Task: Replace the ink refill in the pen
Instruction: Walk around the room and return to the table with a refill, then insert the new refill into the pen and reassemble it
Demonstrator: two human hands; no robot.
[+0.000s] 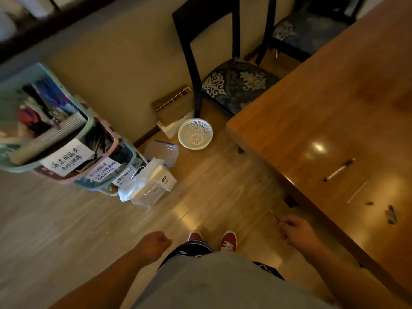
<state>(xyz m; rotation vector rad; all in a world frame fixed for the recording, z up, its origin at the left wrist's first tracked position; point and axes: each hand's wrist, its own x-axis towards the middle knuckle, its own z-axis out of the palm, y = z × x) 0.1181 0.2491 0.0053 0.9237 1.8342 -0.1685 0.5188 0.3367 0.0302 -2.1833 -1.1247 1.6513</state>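
Baskets (66, 139) stacked at left on the floor (211, 186), pastel plastic, stuffed with mixed supplies too blurred to name, each front carrying a handwritten paper label (68, 157). Just right of the stack a clear plastic bin (153, 186) holds a white box and crumpled plastic wrap; behind it a clear lidded container (161, 151) with blue clips, contents not visible. White round colander basket (195, 133) lies on the floor near the chair leg, nothing in it. Dark chair (223, 81) with patterned cushion is pushed against the counter (334, 97) corner; second chair behind it. On the counter, right side: pen (340, 169) lying diagonal, dark cap end up-right, reddish tip down-left; thin pale refill (357, 192) lying apart from it, roughly parallel, closer to the counter edge; small dark bit (369, 203) and a reddish-and-pale scrap (391, 214) further right, cannot tell what they are. Person stands on the floor beside the counter, red shoes visible below. Left hand (153, 243) hangs out front over the floor, grip clenched into a loose fist, nothing seen in it. Right hand (297, 230) extended forward just off the counter edge, fingers curled, grip pinching a thin rod-like piece (274, 214) that sticks up-left from the fingertips; motion blur, cannot tell if it is a refill or spring.
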